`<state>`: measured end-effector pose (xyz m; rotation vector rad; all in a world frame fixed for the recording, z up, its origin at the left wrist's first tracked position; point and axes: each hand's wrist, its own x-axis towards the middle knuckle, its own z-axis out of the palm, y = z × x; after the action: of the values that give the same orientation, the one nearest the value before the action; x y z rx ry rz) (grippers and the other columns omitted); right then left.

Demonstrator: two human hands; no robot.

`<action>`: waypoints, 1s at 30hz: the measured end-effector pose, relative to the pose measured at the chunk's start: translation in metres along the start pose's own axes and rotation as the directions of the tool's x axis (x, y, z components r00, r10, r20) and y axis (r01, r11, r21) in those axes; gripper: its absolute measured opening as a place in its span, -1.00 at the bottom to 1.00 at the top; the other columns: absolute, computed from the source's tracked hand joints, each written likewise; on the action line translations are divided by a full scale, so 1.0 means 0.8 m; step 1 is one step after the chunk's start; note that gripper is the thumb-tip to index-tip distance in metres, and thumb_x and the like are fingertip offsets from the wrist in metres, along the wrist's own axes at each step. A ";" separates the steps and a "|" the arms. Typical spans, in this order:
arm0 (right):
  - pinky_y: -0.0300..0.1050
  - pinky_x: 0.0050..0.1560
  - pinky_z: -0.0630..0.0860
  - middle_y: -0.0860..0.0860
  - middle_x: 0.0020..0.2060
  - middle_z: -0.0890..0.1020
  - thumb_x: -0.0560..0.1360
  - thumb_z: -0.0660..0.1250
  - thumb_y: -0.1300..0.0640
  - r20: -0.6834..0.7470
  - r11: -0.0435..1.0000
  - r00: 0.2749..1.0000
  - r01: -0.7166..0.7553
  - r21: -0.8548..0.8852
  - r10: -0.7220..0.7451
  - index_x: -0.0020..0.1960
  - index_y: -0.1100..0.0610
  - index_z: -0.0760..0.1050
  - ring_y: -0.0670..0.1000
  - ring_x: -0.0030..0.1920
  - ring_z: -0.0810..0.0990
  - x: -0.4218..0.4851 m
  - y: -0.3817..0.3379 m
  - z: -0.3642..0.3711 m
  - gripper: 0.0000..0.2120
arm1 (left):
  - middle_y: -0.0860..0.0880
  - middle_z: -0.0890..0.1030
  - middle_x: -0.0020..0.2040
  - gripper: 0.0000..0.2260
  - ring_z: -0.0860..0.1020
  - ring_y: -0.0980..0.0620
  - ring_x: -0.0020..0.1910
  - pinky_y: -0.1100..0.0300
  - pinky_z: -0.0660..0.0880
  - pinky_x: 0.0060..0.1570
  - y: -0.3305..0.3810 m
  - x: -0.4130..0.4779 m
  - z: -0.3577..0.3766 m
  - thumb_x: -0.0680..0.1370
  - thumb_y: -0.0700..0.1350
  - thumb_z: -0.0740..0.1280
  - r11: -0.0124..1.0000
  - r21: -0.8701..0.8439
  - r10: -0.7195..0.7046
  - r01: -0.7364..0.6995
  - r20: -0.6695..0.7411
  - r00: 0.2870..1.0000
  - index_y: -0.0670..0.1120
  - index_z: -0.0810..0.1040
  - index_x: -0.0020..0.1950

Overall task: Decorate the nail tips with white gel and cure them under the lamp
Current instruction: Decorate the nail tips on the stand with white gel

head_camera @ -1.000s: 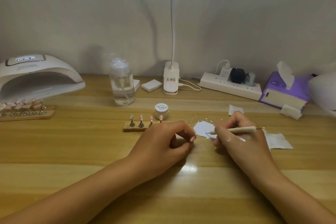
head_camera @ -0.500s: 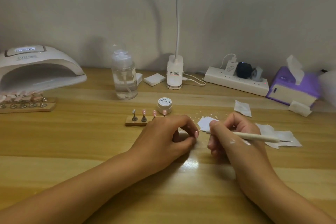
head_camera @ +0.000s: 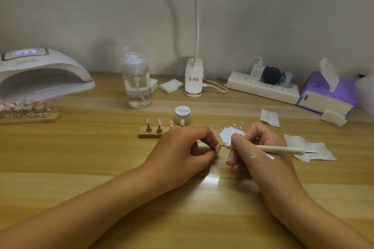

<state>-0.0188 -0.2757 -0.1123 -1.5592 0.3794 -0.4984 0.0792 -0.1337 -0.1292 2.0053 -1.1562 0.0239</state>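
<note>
White gel (head_camera: 232, 135) lay pooled on the worktop (head_camera: 91, 157) beside both hands for reloading. Left hand (head_camera: 182, 147) grip pinched a likely nail tip, hidden; right hand (head_camera: 261, 154) grip pinched the pen (head_camera: 279, 149) aimed there

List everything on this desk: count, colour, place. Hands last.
curing lamp: one, white, far left.
far holders: two, wooden, by curing lamp.
near holder: one, wooden, three pink tips, centre.
pump bottle: one, clear, back centre.
pads: two, white, back centre.
gel jar: one, white, behind near holder.
desk lamp: one, white, back centre.
power strip: one, white, back right.
tissue box: one, purple, far right.
wipes: several, white, right side.
gel smear: one, white, between hands.
tool: one, white, right hand.
left hand: curled, contents hidden.
right hand: grips tool.
</note>
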 end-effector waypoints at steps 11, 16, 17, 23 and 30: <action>-0.26 -0.50 0.45 0.16 -0.51 0.61 0.42 0.34 0.26 -0.005 1.000 1.000 0.002 -0.003 -0.002 -0.41 0.05 0.36 -0.05 -0.54 0.50 0.000 0.000 -0.001 -0.71 | 0.36 0.53 -0.31 -0.89 0.43 0.15 -0.42 0.41 0.24 -0.38 0.003 0.001 -0.001 0.46 -0.13 0.45 0.999 0.036 0.009 -0.009 -0.015 1.000 0.09 0.62 -0.13; -0.31 -0.57 0.36 0.15 -0.58 0.50 0.34 0.39 0.28 -0.044 0.996 0.999 0.025 0.085 -0.022 -0.37 0.13 0.30 -0.06 -0.60 0.42 -0.001 -0.004 -0.001 -0.72 | 0.33 0.54 -0.31 -0.91 0.43 0.15 -0.41 0.38 0.25 -0.37 0.003 0.001 0.000 0.46 -0.11 0.45 1.000 0.031 -0.002 0.002 -0.018 1.000 0.08 0.63 -0.13; -0.30 -0.57 0.34 0.15 -0.59 0.48 0.32 0.37 0.27 -0.042 0.996 0.999 0.025 0.082 -0.022 -0.38 0.14 0.29 -0.07 -0.60 0.41 -0.001 -0.004 0.000 -0.74 | 0.33 0.55 -0.31 -0.91 0.43 0.15 -0.41 0.39 0.25 -0.36 0.003 0.001 0.000 0.46 -0.11 0.45 1.000 0.029 -0.005 0.005 -0.018 1.000 0.08 0.63 -0.13; -0.28 -0.53 0.39 0.15 -0.58 0.53 0.25 0.30 0.15 0.027 0.999 0.999 0.025 -0.041 -0.024 -0.44 0.05 0.36 -0.06 -0.57 0.44 0.000 0.001 0.000 -0.85 | 0.31 0.57 -0.27 -0.90 0.45 0.16 -0.40 0.40 0.25 -0.36 0.002 0.001 0.000 0.45 -0.12 0.45 0.999 0.034 -0.010 0.011 -0.015 1.000 0.09 0.63 -0.12; -0.28 -0.53 0.40 0.15 -0.56 0.56 0.25 0.32 0.15 0.038 0.998 0.999 0.027 -0.054 -0.025 -0.43 0.05 0.37 -0.06 -0.57 0.47 0.004 0.007 0.000 -0.86 | 0.25 0.62 -0.20 -0.91 0.46 0.13 -0.38 0.34 0.31 -0.35 0.001 0.001 0.000 0.45 -0.10 0.44 1.000 0.026 -0.003 0.003 -0.012 1.000 0.09 0.62 -0.12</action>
<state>-0.0158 -0.2776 -0.1178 -1.6259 0.3471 -0.4815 0.0789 -0.1342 -0.1280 2.0270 -1.1507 0.0491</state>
